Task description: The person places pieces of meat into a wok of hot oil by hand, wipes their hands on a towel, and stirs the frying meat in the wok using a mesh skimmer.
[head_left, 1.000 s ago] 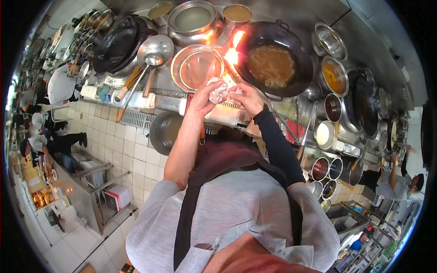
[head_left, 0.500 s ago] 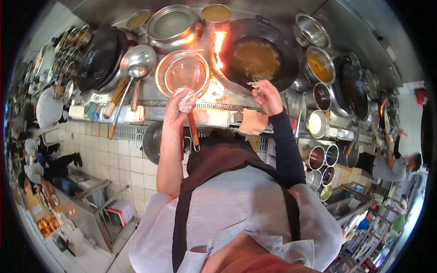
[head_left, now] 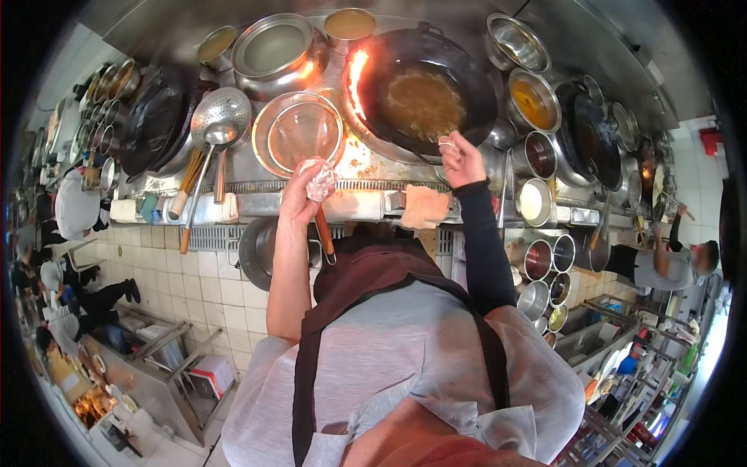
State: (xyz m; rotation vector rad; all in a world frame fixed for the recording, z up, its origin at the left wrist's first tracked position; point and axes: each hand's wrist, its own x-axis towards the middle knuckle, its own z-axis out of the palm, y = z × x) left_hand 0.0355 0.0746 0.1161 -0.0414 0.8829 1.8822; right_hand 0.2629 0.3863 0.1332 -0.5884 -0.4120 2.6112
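My left hand [head_left: 299,198] holds a clump of pale pink raw meat [head_left: 320,184], just below the round wire strainer [head_left: 299,134]. At the near right rim of the black wok [head_left: 478,97], my right hand [head_left: 462,165] pinches a small pale piece [head_left: 447,145] between its fingertips. Brown liquid [head_left: 424,101] with foam fills the wok's bottom. Orange flame [head_left: 357,82] rises along the wok's left side.
A perforated ladle [head_left: 221,110] and a second black wok [head_left: 152,128] sit at the left. Metal pots line the back, including a large one [head_left: 272,48]. At the right are bowls, one with yellow liquid [head_left: 532,103]. A cloth [head_left: 425,206] lies on the front edge. Other people are at both sides.
My hands have moved apart. The left stays with the meat clump near the strainer, while the right has gone to the wok with a small piece. The view has shifted too.
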